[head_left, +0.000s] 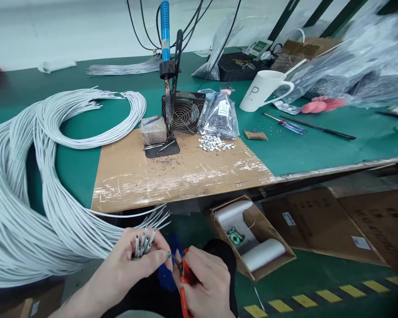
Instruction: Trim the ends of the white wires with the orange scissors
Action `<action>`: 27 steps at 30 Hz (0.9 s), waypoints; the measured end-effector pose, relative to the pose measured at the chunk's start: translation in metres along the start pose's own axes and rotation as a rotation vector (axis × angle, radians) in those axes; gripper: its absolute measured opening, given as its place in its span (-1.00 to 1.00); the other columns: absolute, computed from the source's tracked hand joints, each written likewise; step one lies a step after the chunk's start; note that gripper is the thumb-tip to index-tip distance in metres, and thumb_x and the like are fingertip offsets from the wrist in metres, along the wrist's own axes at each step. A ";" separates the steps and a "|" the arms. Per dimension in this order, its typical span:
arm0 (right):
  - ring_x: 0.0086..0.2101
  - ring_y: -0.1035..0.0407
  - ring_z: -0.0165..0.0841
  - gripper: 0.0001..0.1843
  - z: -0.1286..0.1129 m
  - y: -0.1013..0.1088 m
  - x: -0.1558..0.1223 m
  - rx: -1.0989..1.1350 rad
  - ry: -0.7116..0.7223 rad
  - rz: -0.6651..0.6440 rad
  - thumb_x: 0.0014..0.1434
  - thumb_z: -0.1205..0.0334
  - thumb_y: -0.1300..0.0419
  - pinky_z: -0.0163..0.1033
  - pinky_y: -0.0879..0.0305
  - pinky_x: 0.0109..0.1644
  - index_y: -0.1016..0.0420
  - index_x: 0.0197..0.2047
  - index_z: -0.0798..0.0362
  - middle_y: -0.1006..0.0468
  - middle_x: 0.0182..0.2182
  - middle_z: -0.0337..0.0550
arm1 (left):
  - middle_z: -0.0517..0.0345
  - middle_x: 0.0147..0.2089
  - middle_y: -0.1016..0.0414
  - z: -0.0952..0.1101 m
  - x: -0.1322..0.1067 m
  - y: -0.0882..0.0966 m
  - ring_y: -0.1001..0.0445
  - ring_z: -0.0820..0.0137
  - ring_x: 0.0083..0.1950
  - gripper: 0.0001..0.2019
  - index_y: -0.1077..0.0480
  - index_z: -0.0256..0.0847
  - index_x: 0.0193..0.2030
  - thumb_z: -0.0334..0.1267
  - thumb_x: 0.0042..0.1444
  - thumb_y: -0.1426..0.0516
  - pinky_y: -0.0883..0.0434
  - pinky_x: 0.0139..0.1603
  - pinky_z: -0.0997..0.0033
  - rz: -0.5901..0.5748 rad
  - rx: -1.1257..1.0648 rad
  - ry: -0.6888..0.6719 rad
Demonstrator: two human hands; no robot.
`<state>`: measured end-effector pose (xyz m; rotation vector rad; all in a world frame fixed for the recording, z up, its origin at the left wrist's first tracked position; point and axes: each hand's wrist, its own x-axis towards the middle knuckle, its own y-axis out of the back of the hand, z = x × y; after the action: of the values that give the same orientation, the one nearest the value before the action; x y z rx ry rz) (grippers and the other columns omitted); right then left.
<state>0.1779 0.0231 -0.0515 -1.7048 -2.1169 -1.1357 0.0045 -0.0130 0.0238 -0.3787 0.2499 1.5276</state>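
My left hand (132, 265) is closed around several white cable ends (145, 245), which stick up between its fingers. Pinched at its thumb and fingertips is one end with small coloured wires. My right hand (209, 280) grips red-handled pliers (185, 276); their dark jaws reach the pinched end, but whether they are closed on it I cannot tell. From the left hand the cables run back into the large white cable bundle (6, 198) on the left. Both hands are in front of the table's edge, above my lap.
On cardboard (172, 181) stand a blue-handled soldering iron (165, 35), a fan (185, 112) and small white pieces (215, 143). A white mug (260, 90) and a screwdriver (290, 126) lie to the right. An open box (268, 260) with white rolls sits below the table.
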 end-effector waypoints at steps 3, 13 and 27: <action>-0.60 0.06 -0.49 -0.59 0.000 -0.002 -0.004 0.004 -0.011 0.049 0.12 0.55 -0.16 -0.27 0.13 -0.53 -0.02 -0.51 -0.02 -0.04 -0.60 -0.40 | 0.28 -0.49 -0.30 -0.002 0.000 -0.001 -0.07 0.44 -0.46 -0.75 -0.50 -0.21 -0.39 -0.11 0.24 -0.23 -0.12 -0.38 0.39 0.003 0.045 0.009; -0.74 0.02 -0.53 -0.47 0.004 -0.017 -0.004 0.202 -0.355 0.317 0.37 0.42 -0.04 -0.36 0.04 -0.67 0.01 -0.61 -0.04 -0.03 -0.75 -0.43 | 0.25 -0.51 -0.31 -0.008 -0.001 0.000 -0.12 0.41 -0.46 -0.66 -0.56 -0.22 -0.37 0.01 0.26 -0.24 -0.05 -0.40 0.37 0.027 0.053 0.009; -0.61 0.04 -0.54 -0.56 -0.001 0.001 -0.005 0.058 -0.123 -0.058 0.11 0.52 -0.15 -0.33 0.12 -0.55 0.06 -0.54 0.00 -0.01 -0.60 -0.41 | 0.16 -0.42 -0.56 0.002 -0.002 -0.003 -0.35 0.32 -0.36 -0.75 -0.56 -0.17 -0.41 -0.06 0.18 -0.28 -0.22 -0.27 0.37 0.080 -0.061 0.007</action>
<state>0.1794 0.0187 -0.0529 -1.7395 -2.2623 -0.9970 0.0073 -0.0139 0.0261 -0.4270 0.2268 1.6152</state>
